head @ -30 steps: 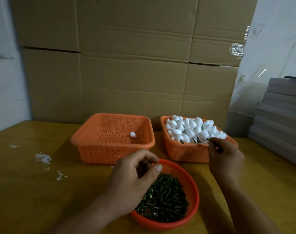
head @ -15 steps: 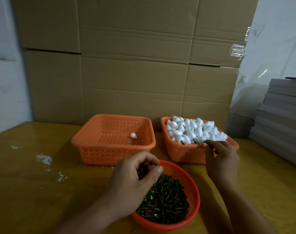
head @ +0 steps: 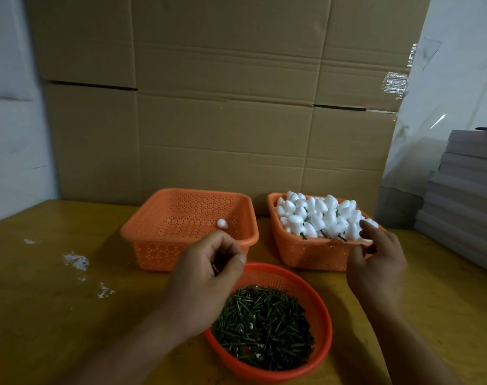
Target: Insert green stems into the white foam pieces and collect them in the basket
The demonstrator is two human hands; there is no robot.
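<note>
On the yellow wooden tabletop [head: 42,315], your left hand [head: 206,276] curls, contents unclear, over the round stem basket [head: 324,323]; your right hand [head: 375,262], half-open and empty, should pick foam at one o'clock.

stem bowl [head: 324,323] front, near-empty basket [head: 153,234] behind-L, foam basket [head: 292,251] behind-R

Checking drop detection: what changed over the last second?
The right hand opened its fingers at the near rim of the full basket, apparently letting go a piece. The left hand stays curled above the stem bowl. The lone foam piece has not moved.
</note>
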